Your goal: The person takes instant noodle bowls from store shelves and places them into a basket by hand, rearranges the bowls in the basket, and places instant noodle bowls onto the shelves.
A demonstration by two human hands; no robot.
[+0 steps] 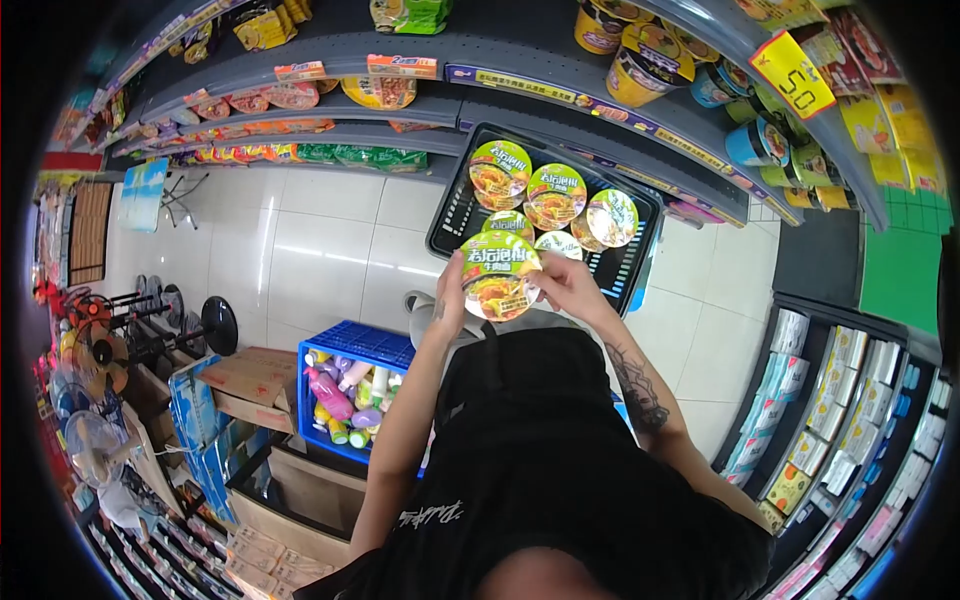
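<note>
- The left hand (449, 298) and the right hand (566, 285) together hold one green-lidded noodle bowl (499, 275), lid facing the camera, slightly tilted.
- The left grip is closed on the bowl's left rim, fingers curled against its edge; the right grip is closed on the right rim, fingers spread along the side.
- The held bowl sits between the two grips, in front of the person's chest and just below the near edge of a black crate (455, 215).
- Just beyond the grips, the black crate holds more noodle bowls of the same kind (556, 195), lids up, packed close together and touching; the nearest ones lie right above the held bowl.
- Farther beyond the grips, shelves (420, 50) run across the view, carrying snack packets (380, 92) and price strips.
- Up and to the right of the right grip, a shelf bears yellow and blue cup containers (640, 65) and a yellow price tag (792, 75).
- Below and to the left of the left grip, a blue crate (360, 345) on the floor holds assorted bottles (335, 395), standing and lying mixed together.
- Just left of that blue crate lie cardboard boxes (250, 380); well to the left of them stand several fans (95, 440).
- Below and to the right of the right grip, a low shelf holds rows of boxed goods (820, 420).
- The right forearm shows a dark tattoo (635, 385); the person wears a black shirt (540, 470).
</note>
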